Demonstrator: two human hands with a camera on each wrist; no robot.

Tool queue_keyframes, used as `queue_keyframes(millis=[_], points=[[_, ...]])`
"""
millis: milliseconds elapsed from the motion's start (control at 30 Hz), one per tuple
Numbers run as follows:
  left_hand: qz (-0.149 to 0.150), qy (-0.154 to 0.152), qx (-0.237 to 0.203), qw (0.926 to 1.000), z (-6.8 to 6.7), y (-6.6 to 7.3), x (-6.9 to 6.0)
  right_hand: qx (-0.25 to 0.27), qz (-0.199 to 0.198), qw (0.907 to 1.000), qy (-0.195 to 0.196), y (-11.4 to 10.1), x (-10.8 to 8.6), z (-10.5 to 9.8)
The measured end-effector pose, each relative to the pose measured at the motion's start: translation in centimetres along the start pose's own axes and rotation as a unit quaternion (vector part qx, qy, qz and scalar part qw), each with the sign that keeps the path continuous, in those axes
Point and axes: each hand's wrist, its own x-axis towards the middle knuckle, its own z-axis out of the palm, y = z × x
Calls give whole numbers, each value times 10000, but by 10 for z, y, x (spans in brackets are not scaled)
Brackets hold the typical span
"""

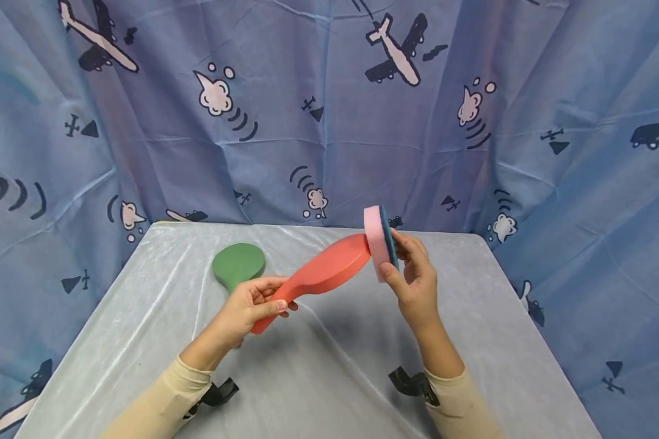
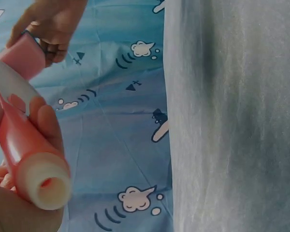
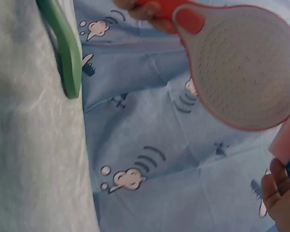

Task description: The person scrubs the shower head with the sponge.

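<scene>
A red shower head [image 1: 329,266] is held by its handle in my left hand [image 1: 252,310], raised above the table. The right wrist view shows its grey nozzle face [image 3: 246,67]; the left wrist view shows the hollow handle end [image 2: 47,186]. My right hand [image 1: 417,280] grips a sponge [image 1: 378,244], pink on one side and dark blue-green on the other, between thumb and fingers. The sponge's pink side touches the rim of the shower head. Behind my left hand a green shower head [image 1: 239,263] lies on the table, its handle partly hidden.
A pale cloth-covered table [image 1: 329,378] spreads beneath both hands. Blue curtains [image 1: 285,122] printed with airplanes and clouds hang at the back and both sides. Black straps [image 1: 414,384] hang near both sleeves.
</scene>
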Motion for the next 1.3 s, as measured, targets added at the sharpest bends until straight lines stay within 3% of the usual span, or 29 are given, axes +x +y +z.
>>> queue_keyframes(millis=[133, 267, 500, 567, 700, 767, 867, 1000, 1067, 1200, 1300], points=[[11, 28, 187, 9998, 0, 0, -1, 382, -187, 9990, -118, -11, -1, 1], [220, -13, 333, 9992, -2, 2, -2, 775, -425, 9960, -157, -16, 1, 4], [464, -829, -95, 9954, -4, -2, -3, 1108, 801, 9906, -83, -7, -3, -2], [566, -1043, -198, 9927, -4, -4, -2, 1261, 786, 9889, -96, -11, -3, -4], [698, -1159, -308, 9903, -5, -7, 0, 1730, 525, 9835, -31, -20, 0, -5], [737, -1161, -357, 9899, -5, -8, 1, 1915, 717, 9789, -36, -21, 0, -2], [815, -1225, -529, 9877, -6, -11, 0, 2129, 1633, 9631, -219, -21, -3, 6], [1003, -1400, -866, 9812, -5, -13, -1, 2283, 2921, 9248, -849, -19, -6, 12], [1069, -1464, -915, 9792, -4, -13, -1, 2447, 3088, 9136, -1008, -19, -6, 12], [1050, -1415, -702, 9818, -3, -12, 1, 3080, 2798, 9061, -767, -18, -5, 10], [942, -1295, -630, 9851, -3, -11, 2, 3587, 2802, 8872, -758, -16, -9, 15]])
